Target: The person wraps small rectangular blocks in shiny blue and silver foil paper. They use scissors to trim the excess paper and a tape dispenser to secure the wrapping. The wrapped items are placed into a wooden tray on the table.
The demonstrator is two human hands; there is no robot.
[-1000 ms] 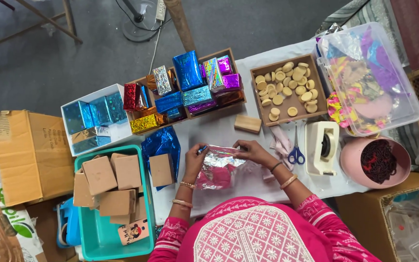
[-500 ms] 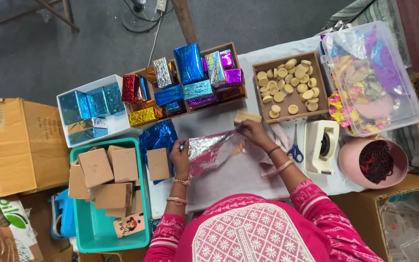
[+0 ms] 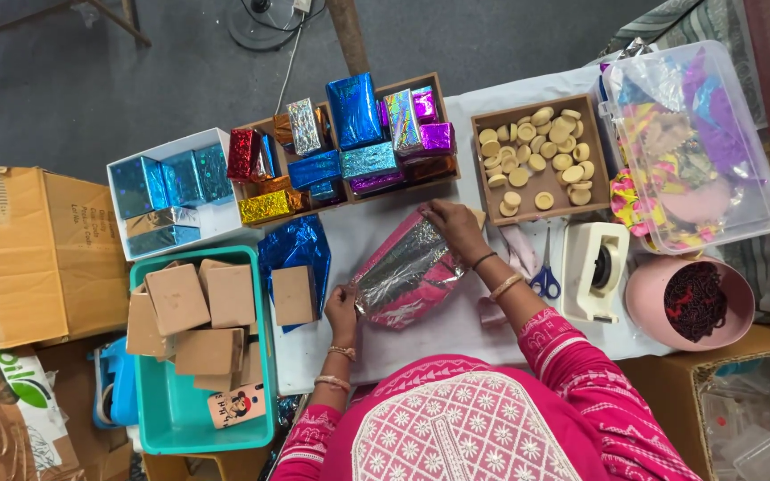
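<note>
Both hands grip one shiny pink and silver foil sheet (image 3: pixel 405 278) from opposite ends: the left hand (image 3: pixel 342 307) pinches its near-left corner, while the right hand (image 3: pixel 453 228) clasps the far end, fingers closed over the edge. The foil lies slanted on the white table (image 3: pixel 421 343), about midway between the near edge and the far edge, wrapped loosely around something I cannot make out.

Just left of the left hand sits a plain brown cardboard box (image 3: pixel 294 295) on a crumpled blue foil sheet (image 3: pixel 300 249). Further left, at the table's left edge, a teal tray (image 3: pixel 260 356) holds more of these brown boxes. Along the far edge stands a wooden crate (image 3: pixel 443 134) packed with boxes wrapped in blue, red, gold and purple foil, and beside it a white box (image 3: pixel 216 223) with blue-wrapped ones. Toward the right, a shallow brown tray (image 3: pixel 483 200) carries small round tan discs. Scissors (image 3: pixel 544 272) with blue handles lie near the right forearm, next to a white tape dispenser (image 3: pixel 594 267) and a pink bowl (image 3: pixel 643 307) of dark beads.
</note>
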